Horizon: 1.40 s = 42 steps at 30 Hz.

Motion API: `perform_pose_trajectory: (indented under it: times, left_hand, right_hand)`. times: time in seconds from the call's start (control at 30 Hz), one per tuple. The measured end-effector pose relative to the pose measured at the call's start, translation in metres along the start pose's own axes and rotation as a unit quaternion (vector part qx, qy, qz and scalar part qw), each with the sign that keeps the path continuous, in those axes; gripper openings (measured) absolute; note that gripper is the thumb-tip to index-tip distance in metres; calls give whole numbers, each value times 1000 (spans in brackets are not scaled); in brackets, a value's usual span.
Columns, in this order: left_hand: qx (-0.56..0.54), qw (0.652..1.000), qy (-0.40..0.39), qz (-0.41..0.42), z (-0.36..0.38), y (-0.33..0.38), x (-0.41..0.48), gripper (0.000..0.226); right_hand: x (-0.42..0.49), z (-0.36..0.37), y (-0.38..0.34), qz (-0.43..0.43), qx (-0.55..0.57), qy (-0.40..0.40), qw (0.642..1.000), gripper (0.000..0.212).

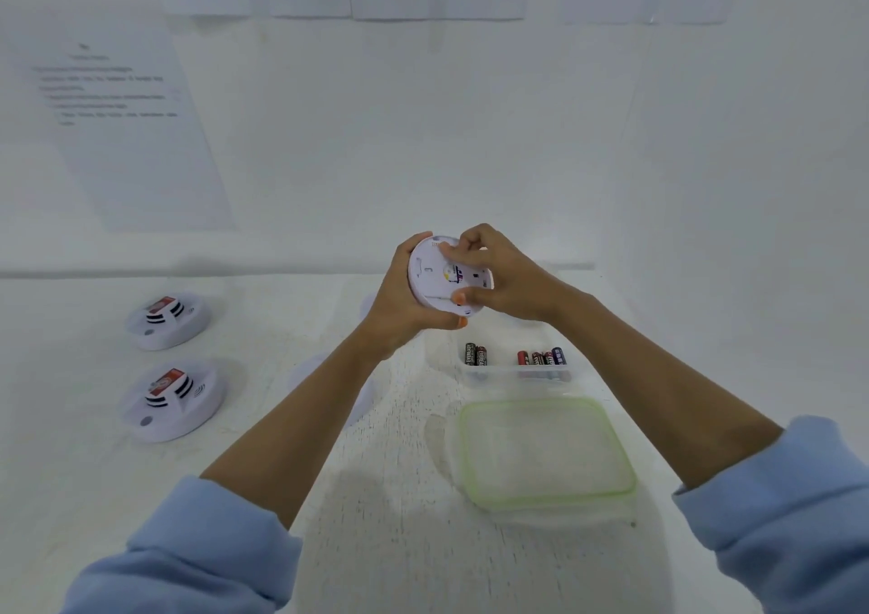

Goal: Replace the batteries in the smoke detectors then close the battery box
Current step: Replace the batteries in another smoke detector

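your left hand (pixel 399 303) clamps the smoke detector (pixel 425 271) by its rim, back tilted toward you for access | right hand (pixel 503 275) pinches at that back | battery box (pixel 499 372) open, within reach

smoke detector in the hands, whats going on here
A person holds one smoke detector up above the table, its back turned to the camera. The left hand grips its rim, while the right hand pinches it and works at the back. Two other detectors lie on the table to the left. The battery box stands open with batteries inside, and its lid lies in front of it.
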<state>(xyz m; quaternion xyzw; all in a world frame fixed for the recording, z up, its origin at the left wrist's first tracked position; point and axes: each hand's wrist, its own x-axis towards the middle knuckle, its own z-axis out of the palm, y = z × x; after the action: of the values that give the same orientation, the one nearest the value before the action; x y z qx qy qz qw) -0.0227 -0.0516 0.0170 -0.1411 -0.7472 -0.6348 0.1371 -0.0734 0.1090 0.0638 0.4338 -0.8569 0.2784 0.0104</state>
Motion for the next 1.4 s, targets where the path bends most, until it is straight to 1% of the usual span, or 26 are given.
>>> perform_pose_trajectory:
  times: [0.1,0.27,0.3,0.37,0.43,0.47,0.5,0.53,0.57,0.7,0.77,0.8,0.83,0.9,0.93,0.97,1.0,1.03,1.07,1.13,1.17,1.2,1.3,1.4]
  left_hand:
    - [5,1000,9,9,0,-1,1,93]
    - [31,999,9,26,-2,2,2,98]
    - [46,998,7,34,-2,3,2,97]
    - [100,994,11,45,-2,10,3,86]
    - [160,984,29,69,-4,16,3,74]
    - [177,981,41,69,-5,15,2,80]
    - [180,980,54,60,-6,15,1,92]
    - [189,979,65,45,-8,15,-2,104]
    - [205,975,73,36,-9,16,-3,110]
    - [286,951,103,51,-18,17,-8,113]
    - [273,957,87,49,-27,10,-11,110]
    - [246,966,74,37,-34,6,-14,107]
    - [215,974,73,18,-41,3,-17,103]
    - [152,982,102,-54,-57,0,-26,92]
    - [99,983,120,-102,-67,0,-30,81]
    - [29,980,128,-149,-78,-2,-33,67]
    - [-44,972,126,-192,-89,-4,-35,54]
    - [-100,963,119,-221,-100,-6,-35,46]
    - [-130,957,114,-235,-111,-9,-36,44]
    - [-154,951,119,-241,-133,-16,-35,49]
    - [-155,950,119,-242,-144,-20,-35,54]
    - [-150,952,116,-241,-156,-27,-35,59]
    - [-141,955,109,-238,-185,-43,-33,67]
    - [-120,960,93,-236,-203,-60,-30,67]
  right_hand:
    - [1,7,3,11,30,23,999,56]
    - [0,7,5,17,74,27,997,57]
    - [-1,6,4,18,76,27,997,56]
    - [-2,4,-2,34,94,23,995,55]
    - [-2,5,-11,55,144,13,988,58]
    - [-1,7,-15,60,168,15,984,61]
    - [-1,11,-18,64,189,25,980,65]
    - [0,14,-20,66,212,44,974,70]
    - [2,18,-23,64,233,66,968,72]
    - [11,35,-33,40,284,117,951,71]
    - [19,45,-39,67,336,143,929,63]
    - [24,51,-42,96,377,158,908,56]
    - [29,57,-45,134,427,168,878,50]
    - [39,69,-52,200,529,167,807,38]
    - [45,77,-55,216,566,162,779,35]
    - [52,84,-58,223,589,159,760,33]
    - [59,92,-61,224,604,158,748,32]
    - [67,99,-65,224,615,157,740,33]
    - [74,107,-68,225,626,155,731,35]
    - [90,122,-74,232,649,142,710,38]
    - [97,129,-77,241,651,131,708,39]
    - [104,136,-78,254,636,120,719,41]
    - [122,155,-79,287,539,79,788,54]
    - [135,172,-79,292,489,75,819,71]
